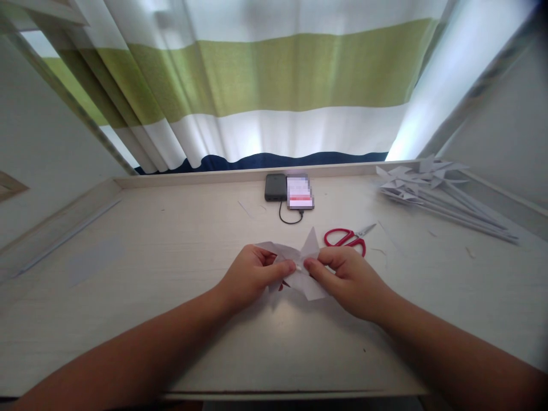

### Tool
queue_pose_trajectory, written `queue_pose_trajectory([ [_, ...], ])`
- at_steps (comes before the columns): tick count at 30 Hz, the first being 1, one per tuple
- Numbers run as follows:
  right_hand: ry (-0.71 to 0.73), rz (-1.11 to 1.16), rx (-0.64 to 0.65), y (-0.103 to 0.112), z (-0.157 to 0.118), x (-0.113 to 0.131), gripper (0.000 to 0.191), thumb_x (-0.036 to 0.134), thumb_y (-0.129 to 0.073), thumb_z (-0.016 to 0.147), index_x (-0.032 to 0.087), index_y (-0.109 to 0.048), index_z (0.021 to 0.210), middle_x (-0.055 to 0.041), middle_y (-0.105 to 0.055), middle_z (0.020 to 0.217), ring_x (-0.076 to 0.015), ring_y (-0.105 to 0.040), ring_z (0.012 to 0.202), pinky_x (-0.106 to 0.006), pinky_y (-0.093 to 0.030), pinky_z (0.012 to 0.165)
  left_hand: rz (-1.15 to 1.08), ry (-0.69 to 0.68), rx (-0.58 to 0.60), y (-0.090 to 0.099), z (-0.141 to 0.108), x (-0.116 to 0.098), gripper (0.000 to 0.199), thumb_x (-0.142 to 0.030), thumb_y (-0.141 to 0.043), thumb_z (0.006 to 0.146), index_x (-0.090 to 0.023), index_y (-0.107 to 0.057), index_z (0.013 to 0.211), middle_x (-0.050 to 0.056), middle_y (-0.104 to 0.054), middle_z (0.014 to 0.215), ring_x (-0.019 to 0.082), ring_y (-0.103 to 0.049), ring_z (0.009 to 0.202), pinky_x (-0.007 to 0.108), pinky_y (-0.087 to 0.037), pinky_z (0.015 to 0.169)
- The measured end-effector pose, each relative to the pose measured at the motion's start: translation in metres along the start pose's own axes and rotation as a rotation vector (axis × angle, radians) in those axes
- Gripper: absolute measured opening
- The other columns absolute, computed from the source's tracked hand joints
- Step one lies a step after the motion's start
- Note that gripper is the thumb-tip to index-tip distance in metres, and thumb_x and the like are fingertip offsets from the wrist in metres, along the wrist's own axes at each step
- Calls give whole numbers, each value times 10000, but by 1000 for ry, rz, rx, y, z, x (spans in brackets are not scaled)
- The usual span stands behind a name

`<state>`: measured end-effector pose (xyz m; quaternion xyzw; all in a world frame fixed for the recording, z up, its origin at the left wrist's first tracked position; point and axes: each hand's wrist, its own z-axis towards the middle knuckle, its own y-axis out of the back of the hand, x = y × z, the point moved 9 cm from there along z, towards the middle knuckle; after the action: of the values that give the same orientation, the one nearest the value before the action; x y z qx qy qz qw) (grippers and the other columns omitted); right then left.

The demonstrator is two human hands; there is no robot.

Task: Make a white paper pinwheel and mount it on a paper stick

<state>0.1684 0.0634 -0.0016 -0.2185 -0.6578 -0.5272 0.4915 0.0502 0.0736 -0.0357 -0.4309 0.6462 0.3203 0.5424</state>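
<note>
A white paper pinwheel with pointed blades is held just above the desk between both hands. My left hand grips its left side, thumb on top near the middle and fingers underneath. My right hand pinches the right side, its thumb also close to the centre. Between the two thumbs a small pale bit shows at the pinwheel's middle; what it is I cannot make out. Right behind my right hand lie red-handled scissors, blades slightly apart and pointing right.
Finished-looking paper pinwheels on white sticks lie piled at the back right. A black power bank and a phone joined by a cable sit at the back. At left are a thin white stick and a paper sheet.
</note>
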Motion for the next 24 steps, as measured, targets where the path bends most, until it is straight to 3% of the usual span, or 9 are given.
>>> queue_pose_trajectory([
  [4, 25, -45, -37, 4, 1, 1, 222, 315, -519, 859, 171, -540, 691, -33, -598, 708, -151, -544, 647, -266, -410, 561, 2, -10, -10, 0, 0, -1, 177, -280, -689, 749, -119, -685, 822, 2, -633, 622, 84, -542, 516, 195, -428, 504],
  [8, 118, -155, -374, 31, -8, 8, 190, 282, -628, 776, 203, -456, 793, 15, -510, 698, -132, -491, 618, -264, -398, 562, 17, -40, -38, 1, 0, -5, 200, -308, -685, 751, -124, -691, 830, 18, -657, 656, 96, -563, 531, 207, -443, 518],
  [10, 210, -259, -468, 37, -15, 18, 191, 246, -642, 754, 207, -459, 793, 16, -494, 700, -134, -471, 624, -269, -388, 567, 39, -59, -58, 3, -1, -7, 218, -325, -678, 758, -122, -695, 836, 27, -667, 672, 102, -572, 544, 213, -452, 536],
  [14, 409, -356, -320, 19, -18, 38, 16, 184, -580, 800, 192, -572, 789, -20, -535, 733, -161, -499, 707, -308, -408, 649, 87, -93, -71, 3, -3, -12, 220, -329, -686, 754, -130, -710, 842, 23, -673, 664, 113, -587, 572, 224, -465, 570],
  [24, 445, -353, -292, 9, -17, 41, 86, 152, -560, 807, 183, -634, 838, -44, -576, 781, -183, -520, 763, -340, -419, 703, 178, -120, -56, -2, -8, -12, 217, -331, -640, 795, -141, -725, 858, 30, -681, 696, 115, -582, 609, 214, -446, 568],
])
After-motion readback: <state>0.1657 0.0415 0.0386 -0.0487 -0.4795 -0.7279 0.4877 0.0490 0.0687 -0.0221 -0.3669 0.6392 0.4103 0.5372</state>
